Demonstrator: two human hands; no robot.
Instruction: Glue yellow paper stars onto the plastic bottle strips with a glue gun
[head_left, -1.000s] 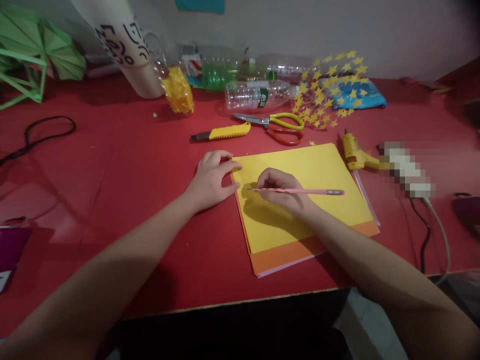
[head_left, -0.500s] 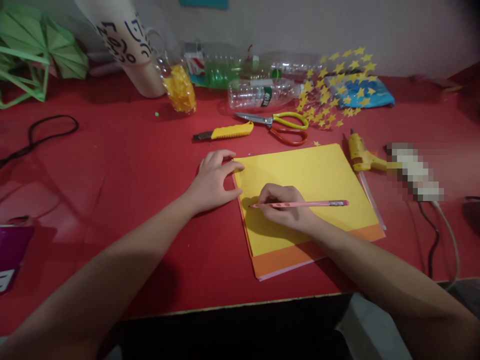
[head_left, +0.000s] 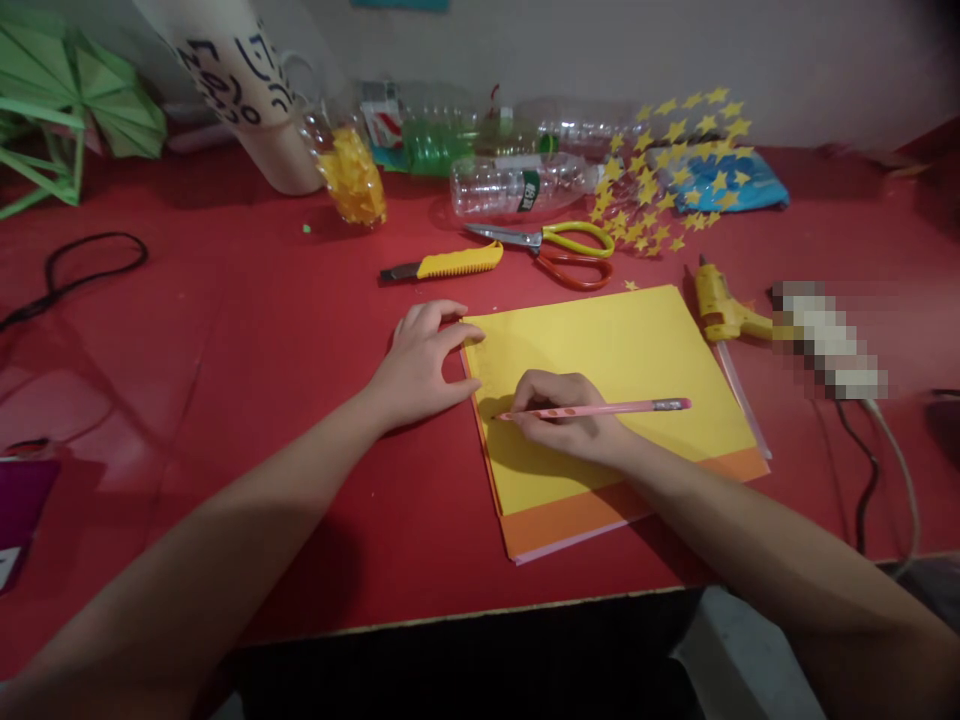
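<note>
My right hand [head_left: 566, 410] grips a pink pencil [head_left: 630, 408] with its tip down near the left edge of a yellow sheet of paper [head_left: 592, 340]. Faint marks show on the paper along that edge. Under the yellow sheet lie an orange sheet [head_left: 551, 522] and a pink one, each showing along the near side. My left hand [head_left: 427, 360] rests at the sheets' left edge, fingers spread, with the thumb and a finger touching the paper. Just beyond the hands lie a yellow box cutter [head_left: 459, 262] and scissors [head_left: 574, 240] with yellow and red handles.
To the right are a yellow glue gun [head_left: 718, 305] and a blurred-out power strip [head_left: 829, 345] with cables. Clear plastic bottles [head_left: 517, 185], a cup of yellow pieces [head_left: 352, 180], a white tumbler [head_left: 281, 150] and yellow stars [head_left: 652, 190] stand or lie along the back.
The pencil tip has shifted very slightly down and left on the yellow paper, and the pencil's tilt has changed a little. My left hand stays in place. The whole view has moved slightly.
</note>
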